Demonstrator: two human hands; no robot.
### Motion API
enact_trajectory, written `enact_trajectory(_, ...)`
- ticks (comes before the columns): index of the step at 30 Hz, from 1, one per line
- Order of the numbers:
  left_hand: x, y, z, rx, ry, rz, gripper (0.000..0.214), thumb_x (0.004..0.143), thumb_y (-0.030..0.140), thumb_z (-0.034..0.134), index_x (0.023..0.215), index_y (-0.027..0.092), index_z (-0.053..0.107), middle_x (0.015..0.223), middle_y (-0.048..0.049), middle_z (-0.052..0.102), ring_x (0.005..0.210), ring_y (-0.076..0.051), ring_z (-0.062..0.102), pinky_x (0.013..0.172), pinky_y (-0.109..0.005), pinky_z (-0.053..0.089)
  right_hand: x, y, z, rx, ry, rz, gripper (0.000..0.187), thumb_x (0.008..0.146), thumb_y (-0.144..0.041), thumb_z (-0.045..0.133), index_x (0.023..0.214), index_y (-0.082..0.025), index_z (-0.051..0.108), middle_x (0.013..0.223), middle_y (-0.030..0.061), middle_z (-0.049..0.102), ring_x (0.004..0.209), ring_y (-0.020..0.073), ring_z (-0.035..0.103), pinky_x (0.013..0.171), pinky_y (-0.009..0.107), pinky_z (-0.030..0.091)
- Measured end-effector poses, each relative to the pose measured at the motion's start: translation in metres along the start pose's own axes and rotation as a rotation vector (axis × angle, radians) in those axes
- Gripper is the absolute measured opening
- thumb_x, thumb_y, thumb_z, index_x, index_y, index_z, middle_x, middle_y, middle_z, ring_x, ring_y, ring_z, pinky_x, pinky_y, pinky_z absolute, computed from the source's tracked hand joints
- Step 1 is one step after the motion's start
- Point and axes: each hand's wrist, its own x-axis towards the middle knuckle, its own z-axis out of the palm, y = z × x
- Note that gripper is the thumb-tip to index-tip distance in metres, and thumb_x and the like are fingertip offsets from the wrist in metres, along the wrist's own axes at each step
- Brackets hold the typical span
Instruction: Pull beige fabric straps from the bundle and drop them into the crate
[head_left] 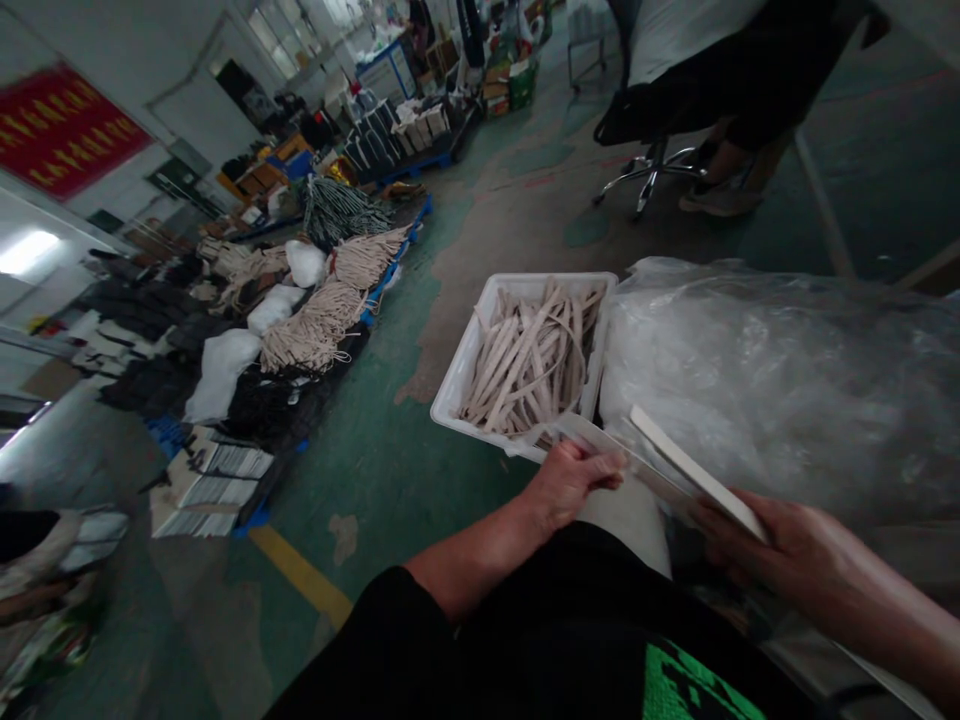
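My left hand (568, 482) is closed, pinching the near end of a thin clear plastic sleeve (600, 438) just below a white plastic tray (465, 362). The tray holds several flat beige strips (529, 360). My right hand (780, 550) is closed around a thin flat white board (694, 470) that sticks up and left toward the sleeve. Both hands sit over my lap, in dark clothing with a green print.
A big crumpled clear plastic sheet (780, 380) covers the right side. On the green floor to the left lie bundles of beige cord (322, 320), white bags and dark stacks. A person sits on a wheeled chair (652, 165) at the back.
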Motion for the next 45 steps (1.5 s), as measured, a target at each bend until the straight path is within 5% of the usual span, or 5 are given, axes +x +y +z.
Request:
enact_trajectory(16,0.003,-0.004,0.011,0.146,-0.193,0.026,0.060,0.047,0.059,0.095,0.076,0.011,0.073,0.064,-0.0010,0.065,0.057,-0.010,0.054,0.061,-0.027,0.045,-0.005,-0.006,-0.009,0.073,0.153,0.032,0.056,0.073,-0.079,0.042,0.061,-0.027,0.059,0.046,0.0038,0.062,0.043,0.0220,0.057,0.045,0.033,0.042)
enact_trajectory(21,0.005,0.006,0.006,0.086,-0.061,0.064,0.063,0.041,0.056,0.098,0.078,0.012,0.073,0.066,0.0000,0.066,0.056,-0.008,0.053,0.059,-0.024,0.043,-0.004,0.000,-0.006,0.104,0.084,0.028,0.057,0.081,-0.076,0.043,0.062,-0.025,0.061,0.049,0.0046,0.066,0.043,0.0205,0.060,0.043,0.030,0.042)
enact_trajectory(27,0.005,-0.003,0.006,0.138,-0.205,0.010,0.055,0.050,0.056,0.095,0.073,0.012,0.072,0.061,-0.0002,0.064,0.054,-0.008,0.053,0.058,-0.025,0.042,-0.002,-0.004,-0.002,0.179,0.174,-0.084,0.047,0.086,-0.065,0.052,0.066,-0.024,0.063,0.049,0.0035,0.065,0.044,0.0187,0.058,0.043,0.029,0.042)
enact_trajectory(31,0.009,0.004,0.000,0.070,-0.081,0.019,0.056,0.044,0.050,0.099,0.074,0.012,0.070,0.063,0.0022,0.062,0.054,-0.006,0.052,0.059,-0.023,0.042,-0.009,0.006,-0.004,0.245,0.112,-0.075,0.047,0.087,-0.065,0.056,0.064,-0.024,0.064,0.052,0.0044,0.067,0.045,0.0184,0.059,0.042,0.028,0.043)
enact_trajectory(45,0.012,0.010,-0.001,-0.032,-0.052,-0.085,0.054,0.044,0.042,0.101,0.076,0.013,0.069,0.057,0.0048,0.060,0.048,-0.005,0.050,0.057,-0.021,0.047,-0.017,0.009,-0.006,0.373,0.048,-0.085,0.049,0.082,-0.067,0.065,0.061,-0.023,0.061,0.053,0.0011,0.062,0.043,0.0131,0.051,0.041,0.024,0.040)
